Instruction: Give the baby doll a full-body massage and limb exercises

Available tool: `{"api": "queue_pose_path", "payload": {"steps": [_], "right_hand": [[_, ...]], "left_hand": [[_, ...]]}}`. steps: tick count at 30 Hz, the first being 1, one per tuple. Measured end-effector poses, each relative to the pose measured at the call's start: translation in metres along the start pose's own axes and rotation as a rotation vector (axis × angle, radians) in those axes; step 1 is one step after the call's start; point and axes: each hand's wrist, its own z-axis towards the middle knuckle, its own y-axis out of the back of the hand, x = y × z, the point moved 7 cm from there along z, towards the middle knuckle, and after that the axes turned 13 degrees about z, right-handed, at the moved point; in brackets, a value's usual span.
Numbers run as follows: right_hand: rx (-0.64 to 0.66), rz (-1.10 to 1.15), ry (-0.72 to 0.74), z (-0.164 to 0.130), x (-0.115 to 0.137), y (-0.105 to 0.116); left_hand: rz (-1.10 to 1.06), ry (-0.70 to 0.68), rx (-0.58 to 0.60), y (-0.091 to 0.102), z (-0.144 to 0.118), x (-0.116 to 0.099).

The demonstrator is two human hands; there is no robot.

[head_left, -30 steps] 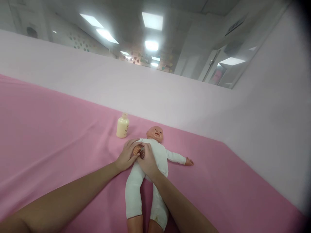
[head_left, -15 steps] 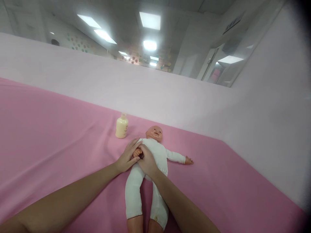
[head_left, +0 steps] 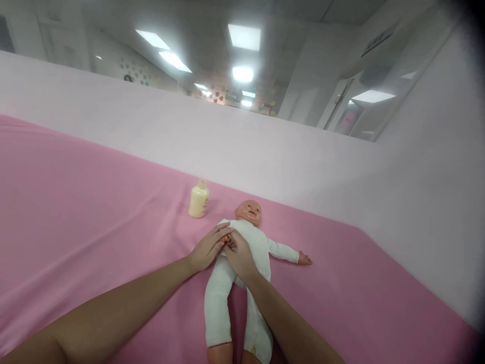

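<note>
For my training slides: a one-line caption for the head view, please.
Left hand and right hand close around a baby doll's hand on a pink sheet, bottle nearby.

A smooth pink cloth-covered surface point(head_left: 76, 202) meets a pale pink padded wall point(head_left: 227, 146); above, rectangular white ceiling light panels point(head_left: 244, 36) glow over white walls.

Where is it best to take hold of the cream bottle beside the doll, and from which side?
Probably round the wide lower body of the bottle, coming from its left or front side. It stands upright and alone on the pink cloth, and its neck is narrow. The doll lies to its right, where the left hand and right hand meet, so that side is more crowded.
</note>
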Motion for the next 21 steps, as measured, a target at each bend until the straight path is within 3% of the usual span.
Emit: {"api": "queue_pose_path", "payload": {"steps": [5, 9, 12, 17, 21], "right_hand": [[0.014, 0.075, -0.007, 0.0, 0.003, -0.001], [0.003, 0.103, 0.004, -0.001, 0.009, 0.0], [-0.001, 0.079, 0.027, -0.002, 0.012, 0.001], [-0.009, 0.053, 0.072, -0.003, 0.011, 0.003], [0.026, 0.02, 0.089, -0.002, 0.01, 0.001]], "left_hand": [[0.014, 0.048, 0.048, -0.004, 0.0, 0.006], [-0.154, 0.154, 0.044, -0.007, 0.0, 0.019], [-0.247, 0.153, 0.047, -0.008, 0.003, 0.017], [-0.187, 0.123, 0.066, -0.006, 0.011, 0.006], [-0.134, 0.141, 0.023, -0.004, 0.009, 0.011]]}}
